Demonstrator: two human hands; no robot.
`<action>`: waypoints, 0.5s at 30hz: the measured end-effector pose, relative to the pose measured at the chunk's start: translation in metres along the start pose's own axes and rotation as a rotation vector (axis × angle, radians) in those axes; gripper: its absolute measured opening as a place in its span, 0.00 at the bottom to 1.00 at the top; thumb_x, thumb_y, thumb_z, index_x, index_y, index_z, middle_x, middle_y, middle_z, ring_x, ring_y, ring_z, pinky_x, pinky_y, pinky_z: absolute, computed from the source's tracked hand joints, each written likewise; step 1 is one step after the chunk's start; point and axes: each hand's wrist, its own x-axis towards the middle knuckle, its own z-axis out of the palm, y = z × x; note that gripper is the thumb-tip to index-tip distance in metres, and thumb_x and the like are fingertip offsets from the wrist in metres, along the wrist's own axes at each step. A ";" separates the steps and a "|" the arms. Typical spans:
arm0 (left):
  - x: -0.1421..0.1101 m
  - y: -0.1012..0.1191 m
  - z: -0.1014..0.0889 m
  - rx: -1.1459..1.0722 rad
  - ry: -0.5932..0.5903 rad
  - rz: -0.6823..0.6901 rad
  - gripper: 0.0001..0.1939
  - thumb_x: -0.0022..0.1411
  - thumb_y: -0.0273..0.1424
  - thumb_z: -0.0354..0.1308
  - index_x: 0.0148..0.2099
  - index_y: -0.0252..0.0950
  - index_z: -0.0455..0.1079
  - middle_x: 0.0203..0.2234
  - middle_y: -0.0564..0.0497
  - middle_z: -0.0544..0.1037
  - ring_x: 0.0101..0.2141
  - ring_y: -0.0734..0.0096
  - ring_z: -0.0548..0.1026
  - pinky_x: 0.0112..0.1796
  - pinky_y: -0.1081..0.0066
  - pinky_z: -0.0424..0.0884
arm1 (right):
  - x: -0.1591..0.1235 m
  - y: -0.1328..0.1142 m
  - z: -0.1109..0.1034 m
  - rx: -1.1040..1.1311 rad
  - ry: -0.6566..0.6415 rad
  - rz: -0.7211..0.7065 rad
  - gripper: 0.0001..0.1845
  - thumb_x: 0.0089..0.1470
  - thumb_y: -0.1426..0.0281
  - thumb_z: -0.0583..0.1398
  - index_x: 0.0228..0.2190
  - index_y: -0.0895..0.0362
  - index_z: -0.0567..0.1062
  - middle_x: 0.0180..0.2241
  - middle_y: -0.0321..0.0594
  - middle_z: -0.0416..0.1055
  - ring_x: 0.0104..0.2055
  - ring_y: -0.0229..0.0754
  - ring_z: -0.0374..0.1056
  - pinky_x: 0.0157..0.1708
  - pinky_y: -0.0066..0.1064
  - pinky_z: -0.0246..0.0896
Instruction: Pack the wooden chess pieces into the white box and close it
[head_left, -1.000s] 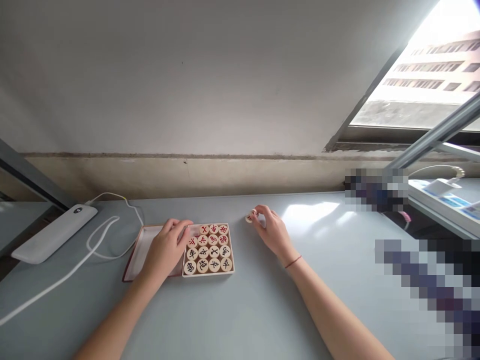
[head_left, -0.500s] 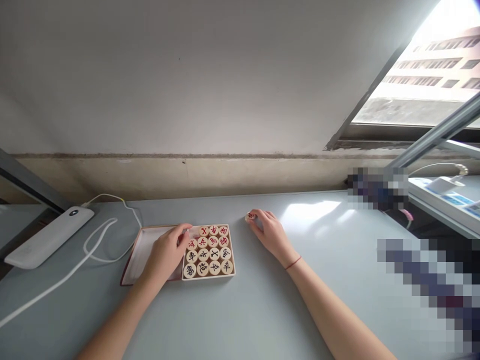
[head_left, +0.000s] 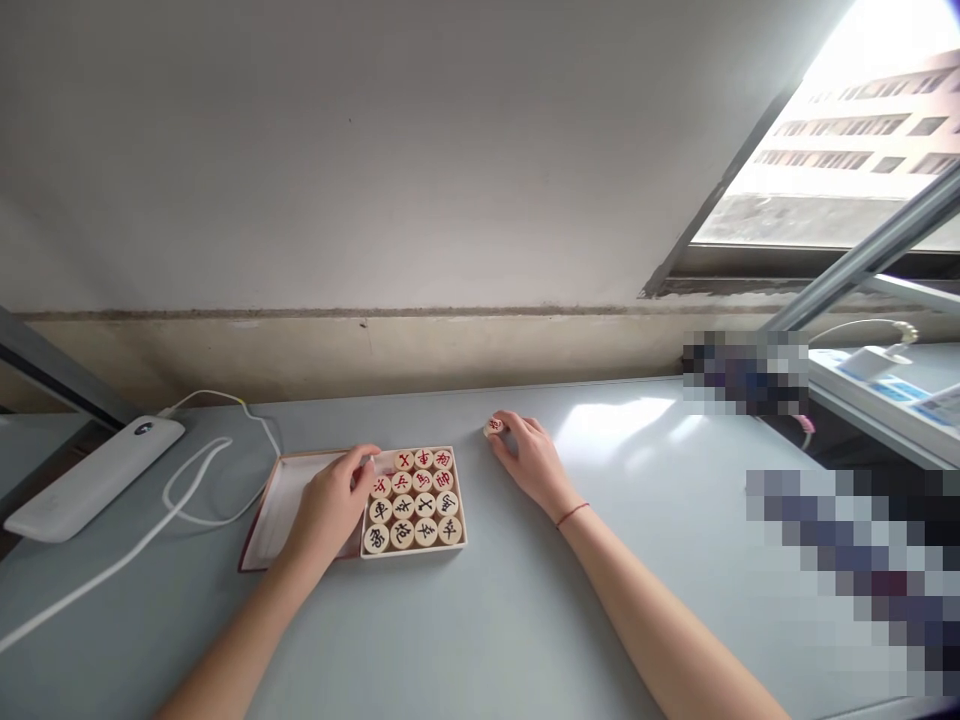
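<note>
An open Chinese chess box [head_left: 463, 520] lies on the table, filled with rows of round wooden Chinese chess pieces [head_left: 425, 531] marked in red and black. Its lid [head_left: 281, 500] is folded out to the left. Over the lid, my left hand [head_left: 335, 497] has thumb and forefinger closed together at the box's upper left corner; what they hold, if anything, is hidden. Beside that corner, one spot in the top row shows no piece. To the right of the box, my right hand [head_left: 532, 455] pinches a red-marked Chinese chess piece [head_left: 493, 427] at the table surface.
On the left are a white power strip [head_left: 94, 480] and a looped white cable [head_left: 176, 510]. A wall [head_left: 420, 350] runs along the table's back edge. Metal frame bars [head_left: 847, 260] and blurred-out items [head_left: 750, 375] stand on the right, below a window.
The view has shifted slightly. My right fingers now cover less of the chess piece, so more of its red mark shows. My left hand has stayed at the box corner.
</note>
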 end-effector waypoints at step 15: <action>0.003 0.042 0.003 0.527 0.047 0.195 0.20 0.66 0.36 0.45 0.32 0.37 0.77 0.32 0.43 0.77 0.36 0.55 0.72 0.34 0.63 0.62 | -0.022 -0.078 0.001 0.186 -0.036 -0.002 0.08 0.61 0.65 0.52 0.34 0.54 0.68 0.31 0.40 0.74 0.34 0.45 0.68 0.32 0.34 0.65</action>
